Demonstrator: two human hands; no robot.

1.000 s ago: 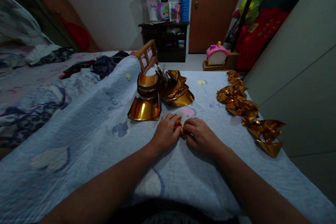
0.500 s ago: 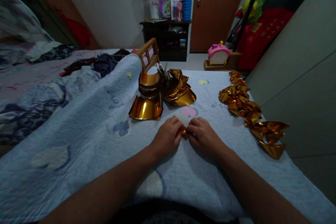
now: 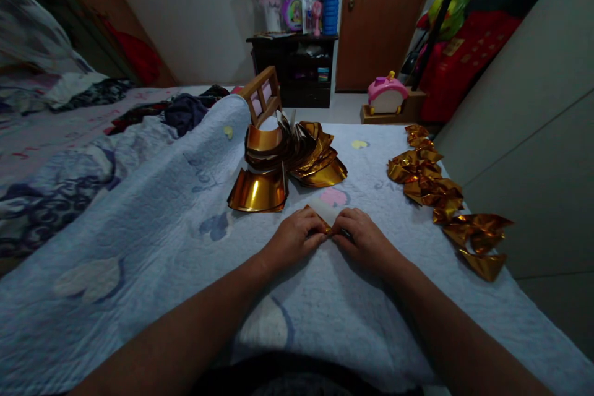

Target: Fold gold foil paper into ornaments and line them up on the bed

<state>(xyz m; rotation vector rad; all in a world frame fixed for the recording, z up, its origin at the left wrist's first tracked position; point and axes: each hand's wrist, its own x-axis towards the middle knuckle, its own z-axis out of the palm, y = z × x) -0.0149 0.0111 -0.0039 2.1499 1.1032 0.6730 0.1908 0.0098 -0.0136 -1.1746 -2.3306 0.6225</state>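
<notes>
Between my hands is a sheet of gold foil paper [image 3: 323, 211], its pale underside facing up and its near edge turned over to show gold. My left hand [image 3: 297, 236] pinches that edge from the left, with thumb and fingers together. My right hand [image 3: 361, 235] pinches it from the right, close to the left thumb. Past my hands stands a fanned stack of gold foil sheets [image 3: 260, 192]. Along the right side lies a row of folded gold foil pieces [image 3: 431, 189]. The fingers partly cover the sheet.
A light blue quilted cover [image 3: 185, 297] with heart patterns lies under everything. At left are rumpled clothes [image 3: 185, 112]. Beyond the far edge stand a pink toy [image 3: 387, 96], a dark shelf [image 3: 294, 74] and a wooden door [image 3: 385, 25]. A pale cabinet [image 3: 533, 167] borders the right side.
My left thumb has moved right along the folded edge, up to my right fingers. More of the sheet's pale side shows, and less of the gold flap below my hands.
</notes>
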